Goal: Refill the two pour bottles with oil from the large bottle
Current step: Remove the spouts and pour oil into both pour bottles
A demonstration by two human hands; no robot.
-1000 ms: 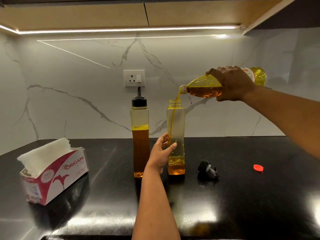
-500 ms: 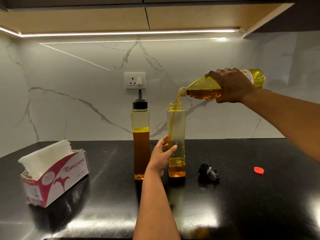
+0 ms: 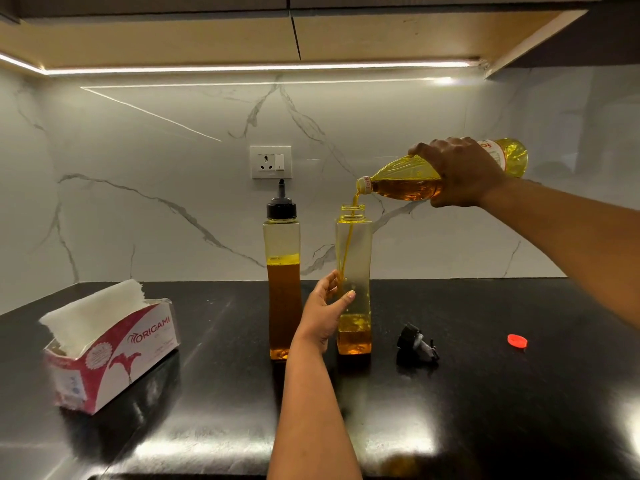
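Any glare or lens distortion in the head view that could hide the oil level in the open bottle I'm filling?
Head view: the LED strip under the cabinet throws bright glare patches on the glossy black countertop, none over the uncapped clear square bottle; its oil level reads low, near the base. Wide-angle bending curves the edges. The tilted large yellow oil bottle and stream look sharp.

Bench: glossy black stone, streaked with bright reflections. Back wall: white marble slab with grey veining, meeting a side wall of the same marble at right. Wall socket: white, with switch, mounted mid-wall. Overhead cabinet: pale wood underside. LED strip: lit, warm white, running along the cabinet's rear edge.
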